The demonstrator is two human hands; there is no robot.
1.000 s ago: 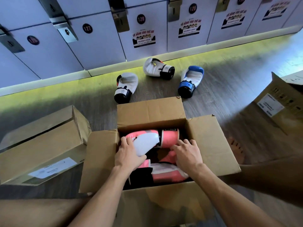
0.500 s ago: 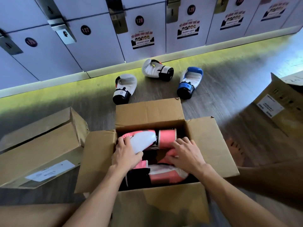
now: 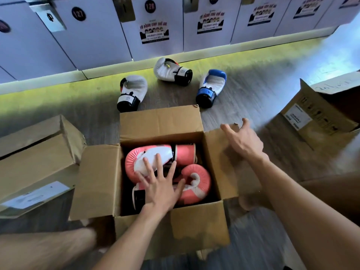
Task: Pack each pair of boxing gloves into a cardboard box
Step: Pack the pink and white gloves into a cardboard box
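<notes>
An open cardboard box [image 3: 159, 123] stands on the floor in front of me with two pink and white boxing gloves inside, one [image 3: 181, 153] at the back and one [image 3: 196, 182] at the front right. My left hand [image 3: 158, 184] lies flat with spread fingers on the gloves. My right hand [image 3: 240, 138] hovers open over the box's right flap [image 3: 215, 145], outside the box. Beyond the box lie two white gloves [image 3: 134, 90] [image 3: 167, 70] and a blue and white glove [image 3: 212, 84].
A closed cardboard box [image 3: 35, 158] lies at the left and an open one [image 3: 319, 114] at the right. A row of lockers [image 3: 93, 36] closes off the far side. My legs flank the box on the wooden floor.
My right hand has come out of the box and moved up to the right flap. My left hand has slid toward the middle of the gloves, fingers spread.
</notes>
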